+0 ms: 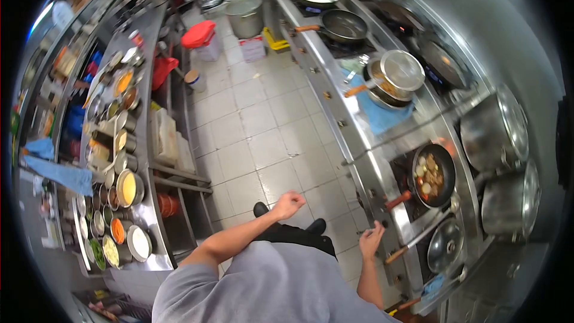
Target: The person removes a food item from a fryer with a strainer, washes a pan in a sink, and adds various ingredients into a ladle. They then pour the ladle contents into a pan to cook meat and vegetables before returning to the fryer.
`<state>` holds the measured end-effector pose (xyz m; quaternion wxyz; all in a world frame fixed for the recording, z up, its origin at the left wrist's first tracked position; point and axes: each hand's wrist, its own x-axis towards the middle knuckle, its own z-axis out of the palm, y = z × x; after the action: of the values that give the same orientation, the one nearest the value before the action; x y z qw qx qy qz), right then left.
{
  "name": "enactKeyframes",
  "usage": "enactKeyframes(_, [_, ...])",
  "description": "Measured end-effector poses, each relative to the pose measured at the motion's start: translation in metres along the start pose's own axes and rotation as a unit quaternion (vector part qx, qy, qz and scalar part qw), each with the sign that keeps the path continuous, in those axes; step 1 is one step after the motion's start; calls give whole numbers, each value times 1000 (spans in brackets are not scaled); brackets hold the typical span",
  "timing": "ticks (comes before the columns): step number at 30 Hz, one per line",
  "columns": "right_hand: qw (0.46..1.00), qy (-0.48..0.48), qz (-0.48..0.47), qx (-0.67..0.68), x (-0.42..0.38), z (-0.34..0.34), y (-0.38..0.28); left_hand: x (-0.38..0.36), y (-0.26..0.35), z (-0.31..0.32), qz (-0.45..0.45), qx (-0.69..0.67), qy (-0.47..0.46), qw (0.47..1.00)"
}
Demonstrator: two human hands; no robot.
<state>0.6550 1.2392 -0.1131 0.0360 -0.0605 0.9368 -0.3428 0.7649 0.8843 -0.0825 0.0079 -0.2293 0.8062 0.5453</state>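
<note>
My left hand hangs over the tiled floor in front of my body, fingers loosely curled in with nothing in them. At the front edge of the stove, my right hand is raised beside the control knobs, fingers apart and holding nothing. Closest to it are the red handle of a frying pan and a wooden-handled ladle lying across the stove top. Chunks of browned food and pale pieces sit in that pan, over a burner. A glass lid lies nearer to me.
Large steel pots stand along the right wall. Farther up the stove are a strainer over a pan, a blue cloth and an empty pan. A left counter carries several ingredient bowls. A red-lidded bin stands on the floor.
</note>
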Motion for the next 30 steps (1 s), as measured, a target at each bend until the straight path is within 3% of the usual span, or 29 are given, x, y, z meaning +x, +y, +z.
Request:
enactKeyframes(1, [999,-35,16,19,-5,20,-12,-18,-31,-24,-43,2,34,998])
enactKeyframes(4, [978,-195,-2,-73,-21,105,36,-84,-87,-103,-148,-5,128,981])
enactKeyframes(5, [962,-255,14,-96,-24,125,43,-102,-104,-127,-159,-67,163,971])
enactKeyframes(7, [856,-463,215,-81,-14,156,28,-142,-138,-170,-177,-194,241,934])
enactKeyframes(10, [846,-449,279,-69,-13,193,-18,-186,-158,-233,-202,-205,375,881])
enactKeyframes(15, [862,-472,182,-28,18,265,-95,-237,-148,-323,-209,-212,482,824])
enactKeyframes(17, [867,-480,130,-20,36,292,-138,-250,-154,-352,-164,-175,549,801])
enactKeyframes(20, [867,-494,62,-13,54,326,-199,-267,-152,-409,-183,-124,605,765])
enactKeyframes(25, [872,-489,-2,-7,95,382,-258,-236,-155,-476,-136,-128,619,763])
enactKeyframes(30, [859,-497,96,-76,118,426,-288,-154,-163,-521,-131,-124,542,821])
